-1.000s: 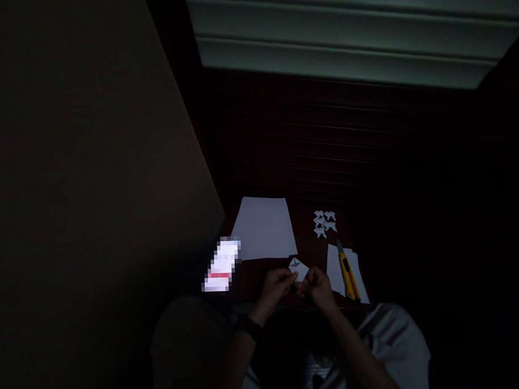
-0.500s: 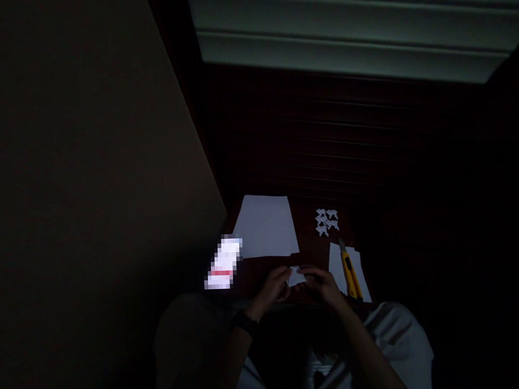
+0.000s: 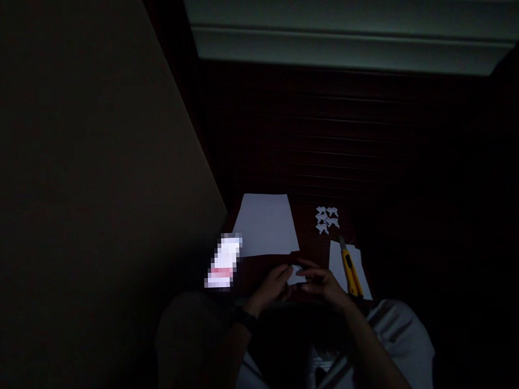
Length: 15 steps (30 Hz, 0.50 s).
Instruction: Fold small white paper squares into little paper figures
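Near the table's front edge, my left hand (image 3: 276, 283) is closed on the left side of a small piece of folded white paper (image 3: 295, 275). My right hand (image 3: 323, 282) is at the paper's right side, its fingers somewhat apart and around that edge. Finer folds cannot be made out in the dim light. Beyond my right hand, several small folded paper figures (image 3: 327, 219) lie grouped. A yellow utility knife (image 3: 351, 272), blade out, rests on a smaller stack of white paper (image 3: 337, 265) just right of my right hand.
Large white sheets (image 3: 267, 225) lie at the back left of the dark table (image 3: 307, 238). A lit, blurred-out screen (image 3: 224, 262) is at the left edge. A wall (image 3: 114, 165) rises close on the left, and dark slatted panelling (image 3: 325, 130) stands behind the table.
My right hand's fingers have spread and shifted on the folded paper. My left hand keeps its hold. The view has tilted very slightly; the knife, figures and sheets lie as before.
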Motion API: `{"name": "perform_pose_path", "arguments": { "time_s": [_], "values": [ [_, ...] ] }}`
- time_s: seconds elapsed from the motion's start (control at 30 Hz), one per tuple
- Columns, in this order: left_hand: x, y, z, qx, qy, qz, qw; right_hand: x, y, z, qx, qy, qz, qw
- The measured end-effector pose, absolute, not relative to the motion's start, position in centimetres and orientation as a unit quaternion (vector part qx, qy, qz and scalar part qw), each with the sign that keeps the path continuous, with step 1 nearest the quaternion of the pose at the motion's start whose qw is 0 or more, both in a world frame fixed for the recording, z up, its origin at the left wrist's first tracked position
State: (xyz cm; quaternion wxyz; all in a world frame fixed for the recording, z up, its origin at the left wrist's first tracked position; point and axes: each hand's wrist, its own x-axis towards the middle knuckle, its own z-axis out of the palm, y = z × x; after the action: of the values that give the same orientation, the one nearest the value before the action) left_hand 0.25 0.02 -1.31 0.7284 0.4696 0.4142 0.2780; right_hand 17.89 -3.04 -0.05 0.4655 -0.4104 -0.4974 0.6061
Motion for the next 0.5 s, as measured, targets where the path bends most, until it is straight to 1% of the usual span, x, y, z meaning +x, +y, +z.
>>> {"name": "perform_pose_path", "arguments": {
  "time_s": [0.07,0.27,0.33,0.43,0.5],
  "values": [
    [0.2,0.0,-1.1,0.46,0.412,0.279,0.735,18.0,-3.0,-0.2,-0.399,-0.486,0.619,0.471],
    [0.3,0.1,-0.9,0.457,0.415,0.284,0.734,18.0,-2.7,-1.1,-0.424,-0.49,0.585,0.487],
    [0.3,0.0,-0.8,0.46,0.413,0.285,0.732,18.0,-2.7,-1.2,-0.435,-0.489,0.596,0.465],
    [0.2,0.0,-0.6,0.477,0.41,0.278,0.726,18.1,-2.8,-1.2,-0.44,-0.489,0.636,0.404],
    [0.2,0.0,-0.5,0.492,0.412,0.269,0.718,18.2,-2.8,-1.2,-0.437,-0.485,0.653,0.384]
  ]
}}
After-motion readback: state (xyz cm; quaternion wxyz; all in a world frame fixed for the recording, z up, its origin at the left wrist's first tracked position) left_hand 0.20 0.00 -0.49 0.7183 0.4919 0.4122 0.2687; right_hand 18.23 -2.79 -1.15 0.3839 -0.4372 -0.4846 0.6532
